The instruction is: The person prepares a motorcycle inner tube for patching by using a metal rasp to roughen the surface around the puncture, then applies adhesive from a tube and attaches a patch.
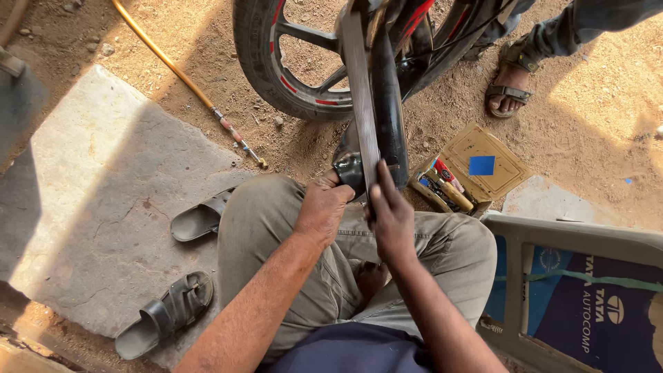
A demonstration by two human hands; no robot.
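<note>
I sit cross-legged on the ground in front of a motorcycle's rear wheel [276, 76], black with red rim stripes. A long black exhaust pipe [388, 103] with a flat grey metal strip [359, 90] along it runs from the bike down to my knees. My left hand [323, 207] is closed around the pipe's lower dark end [347, 166]. My right hand [391, 214] grips the pipe and strip just to the right, fingers wrapped over them.
An open cardboard box of tools [469, 176] lies to the right. Two dark sandals [200, 220] [166, 314] rest on a stone slab [97, 200]. A yellow hose [179, 72] crosses the dirt. Another person's sandalled foot [507, 83] stands beyond. A grey plastic chair [573, 242] is at right.
</note>
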